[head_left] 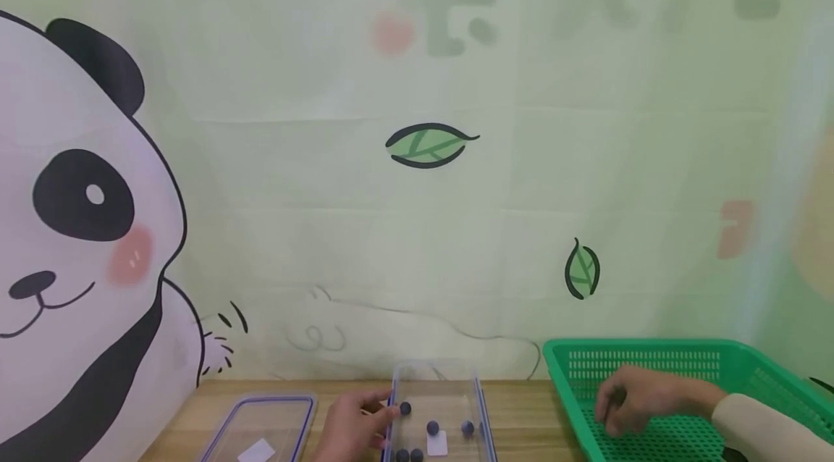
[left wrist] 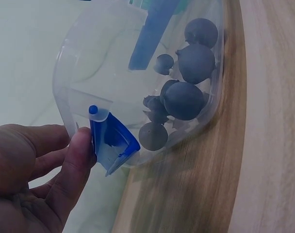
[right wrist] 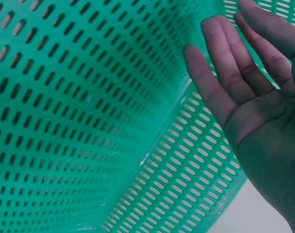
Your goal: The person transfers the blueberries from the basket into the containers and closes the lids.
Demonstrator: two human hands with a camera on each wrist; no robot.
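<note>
A clear plastic container (head_left: 485,415) with blue-edged sides stands on the table and holds several small dark blue round balls (head_left: 433,428). In the left wrist view those balls (left wrist: 184,100) lie along the container's floor. My left hand (head_left: 355,424) is at the container's left wall, its thumb and fingers pinching the edge beside a blue clip (left wrist: 113,141). Inside a green perforated basket (head_left: 567,393) hangs my right hand (head_left: 635,397), fingers loosely bent, with nothing in them. The right wrist view shows its palm and bent fingers (right wrist: 225,58) near the basket wall.
Left of the container lies a clear lid (head_left: 287,426) with a blue seal and a white label (head_left: 257,450). The wooden table (head_left: 521,411) runs between the container and the basket. Behind stands a light green cloth backdrop (head_left: 293,179) printed with a panda and leaves.
</note>
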